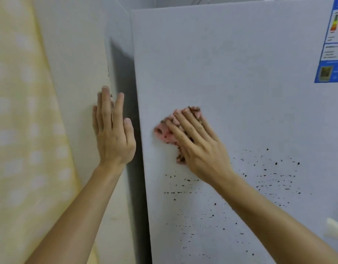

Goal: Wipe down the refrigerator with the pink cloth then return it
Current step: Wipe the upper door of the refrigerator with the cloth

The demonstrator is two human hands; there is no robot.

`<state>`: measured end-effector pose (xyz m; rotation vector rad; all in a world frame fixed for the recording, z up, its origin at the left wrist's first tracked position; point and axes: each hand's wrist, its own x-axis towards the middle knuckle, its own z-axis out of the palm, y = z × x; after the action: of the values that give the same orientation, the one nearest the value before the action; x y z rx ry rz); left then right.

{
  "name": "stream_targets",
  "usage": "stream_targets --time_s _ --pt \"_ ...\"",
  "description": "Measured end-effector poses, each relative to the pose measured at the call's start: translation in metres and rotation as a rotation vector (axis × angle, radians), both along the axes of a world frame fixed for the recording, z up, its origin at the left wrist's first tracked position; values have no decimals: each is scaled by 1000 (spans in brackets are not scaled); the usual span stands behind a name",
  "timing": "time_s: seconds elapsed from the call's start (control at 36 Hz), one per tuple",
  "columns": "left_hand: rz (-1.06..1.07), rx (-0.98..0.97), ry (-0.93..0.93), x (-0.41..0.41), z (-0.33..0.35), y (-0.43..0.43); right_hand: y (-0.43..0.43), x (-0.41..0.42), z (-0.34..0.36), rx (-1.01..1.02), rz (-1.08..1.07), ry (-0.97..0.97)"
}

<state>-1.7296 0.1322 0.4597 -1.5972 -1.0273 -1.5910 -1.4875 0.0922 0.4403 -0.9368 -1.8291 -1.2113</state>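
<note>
The white refrigerator door (pixel 240 77) fills the right of the view. Dark specks (pixel 269 180) dot its lower half, below and right of my right hand. My right hand (pixel 198 145) lies flat with straight fingers and presses the pink cloth (pixel 164 133) against the door. The cloth is bunched, stained with dark crumbs, and mostly hidden under my fingers. My left hand (pixel 112 130) rests flat with straight fingers on the cream wall (pixel 76 73), just left of the refrigerator's side.
A blue and white energy label (pixel 334 44) is stuck at the door's upper right. A yellow patterned curtain (pixel 21 130) hangs at the far left. A dark narrow gap (pixel 126 92) runs between wall and refrigerator. A pale blurred object (pixel 334 228) shows at the right edge.
</note>
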Motion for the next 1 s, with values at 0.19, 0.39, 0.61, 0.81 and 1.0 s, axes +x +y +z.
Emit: stream_targets --time_s 0.19,0.39,0.61,0.81,1.0 --pt "50 -55 20 -23 -16 19 13 -31 44 140 -61 489" --pt "40 30 22 -22 -20 27 17 -82 18 100 18 400" --pt "26 62 25 -25 -20 28 9 -86 -70 -55 8 72" --pt "14 66 18 -24 -17 27 5 -59 -103 -113 -52 -123" --pt "-5 78 11 -24 -19 29 5 -53 -60 -56 -44 16"
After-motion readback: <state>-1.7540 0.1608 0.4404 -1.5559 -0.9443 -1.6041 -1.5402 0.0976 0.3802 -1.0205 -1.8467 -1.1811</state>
